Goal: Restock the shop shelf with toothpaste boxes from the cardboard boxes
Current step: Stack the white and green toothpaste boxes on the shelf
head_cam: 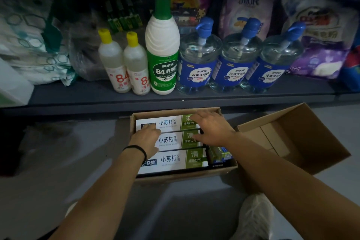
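Observation:
An open cardboard box [183, 176] sits on the floor below the shelf [175, 97]. Three white and green toothpaste boxes lie flat in it: the far one [168, 122], the middle one [171, 140] and the near one [173, 160]. My left hand [146, 138] rests on the left ends of the far and middle boxes, fingers bent over them. My right hand [210, 128] lies with spread fingers across their green right ends. Whether either hand grips a box I cannot tell. A smaller blue and green carton [221, 154] stands at the box's right side.
A second cardboard box [303, 142] lies open to the right with a tan carton inside. The shelf holds yellow-capped bottles [116, 64], a green-capped bottle [162, 50], three blue pump bottles [236, 60] and bags behind. My shoe [255, 218] is on the grey floor.

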Demonstrator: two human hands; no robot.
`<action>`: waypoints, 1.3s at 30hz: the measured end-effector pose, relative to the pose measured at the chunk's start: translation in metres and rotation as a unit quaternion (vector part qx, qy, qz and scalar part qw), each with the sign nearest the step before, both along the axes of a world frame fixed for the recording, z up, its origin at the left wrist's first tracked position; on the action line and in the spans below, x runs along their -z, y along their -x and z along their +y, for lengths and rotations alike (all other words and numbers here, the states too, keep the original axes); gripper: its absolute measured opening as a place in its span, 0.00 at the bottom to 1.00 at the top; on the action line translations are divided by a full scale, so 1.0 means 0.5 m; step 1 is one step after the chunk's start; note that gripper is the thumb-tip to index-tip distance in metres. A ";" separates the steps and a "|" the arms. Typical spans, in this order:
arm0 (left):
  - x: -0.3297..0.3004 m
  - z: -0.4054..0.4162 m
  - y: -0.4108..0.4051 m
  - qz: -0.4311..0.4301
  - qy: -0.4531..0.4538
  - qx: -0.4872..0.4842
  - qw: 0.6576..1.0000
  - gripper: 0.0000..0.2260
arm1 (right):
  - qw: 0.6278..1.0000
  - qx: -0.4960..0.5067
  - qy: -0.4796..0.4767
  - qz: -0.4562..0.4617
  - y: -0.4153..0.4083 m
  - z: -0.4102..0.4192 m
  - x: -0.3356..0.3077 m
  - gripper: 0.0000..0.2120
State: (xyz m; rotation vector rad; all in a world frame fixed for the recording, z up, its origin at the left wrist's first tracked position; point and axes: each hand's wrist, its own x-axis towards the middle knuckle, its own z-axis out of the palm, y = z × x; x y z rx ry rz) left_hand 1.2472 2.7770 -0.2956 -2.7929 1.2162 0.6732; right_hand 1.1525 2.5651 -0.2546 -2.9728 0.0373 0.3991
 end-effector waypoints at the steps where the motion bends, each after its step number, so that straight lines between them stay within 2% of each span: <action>1: 0.001 0.000 -0.001 0.002 0.000 -0.001 1.000 0.22 | 1.000 0.000 0.000 -0.001 -0.001 -0.001 0.001 0.29; 7: 0.008 -0.011 -0.010 0.023 -0.019 0.017 0.999 0.23 | 1.000 -0.004 -0.002 -0.001 0.000 0.001 0.000 0.29; 13: 0.011 -0.015 -0.014 -0.005 -0.034 0.056 0.998 0.21 | 1.000 -0.006 -0.002 0.001 0.001 -0.002 0.004 0.29; 22: -0.005 -0.016 -0.008 -0.008 -0.045 0.060 0.997 0.22 | 1.000 -0.006 0.007 -0.005 -0.002 -0.007 -0.007 0.28; 33: -0.131 0.005 -0.016 -0.045 -0.001 0.038 0.998 0.29 | 0.998 -0.002 0.017 -0.056 0.021 -0.011 -0.093 0.26; 39: -0.200 0.062 -0.035 -0.077 0.017 0.008 0.997 0.26 | 0.997 0.002 0.023 -0.073 0.020 -0.010 -0.141 0.27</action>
